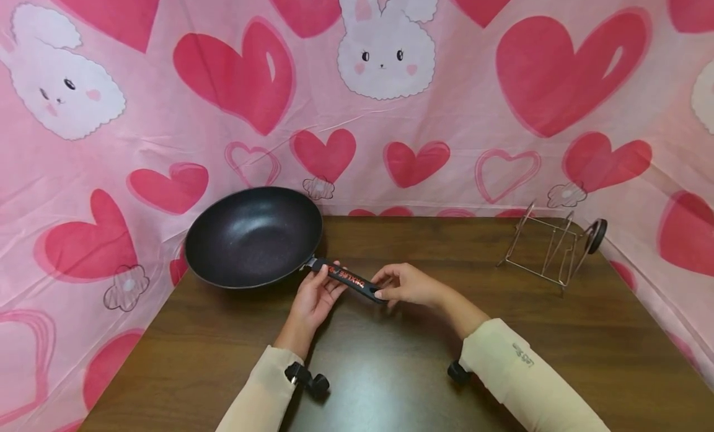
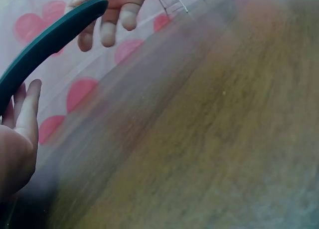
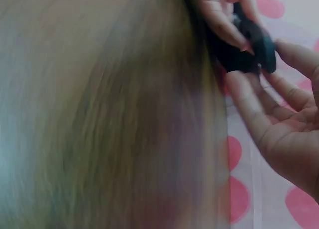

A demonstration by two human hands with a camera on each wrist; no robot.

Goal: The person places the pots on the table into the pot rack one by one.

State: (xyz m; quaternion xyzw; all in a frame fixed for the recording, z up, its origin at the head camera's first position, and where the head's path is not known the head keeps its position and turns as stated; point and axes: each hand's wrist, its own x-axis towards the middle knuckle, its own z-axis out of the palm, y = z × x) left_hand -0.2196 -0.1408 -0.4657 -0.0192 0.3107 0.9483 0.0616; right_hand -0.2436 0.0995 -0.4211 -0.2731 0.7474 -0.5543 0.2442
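Note:
A black wok with a long black handle marked in red lettering sits at the back left of the table. My left hand holds the handle near its joint with the bowl, thumb on top and fingers underneath. At the handle's free end is my right hand, its thumb overlapping the tip in the head view. In the right wrist view, the thumb and fingers of the right hand are spread around the handle end. The left wrist view shows the handle curving up past the left hand.
A metal wire rack with a black round part at one end stands at the back right of the brown wooden table. Pink cloth with hearts and rabbits hangs behind the table and along its sides.

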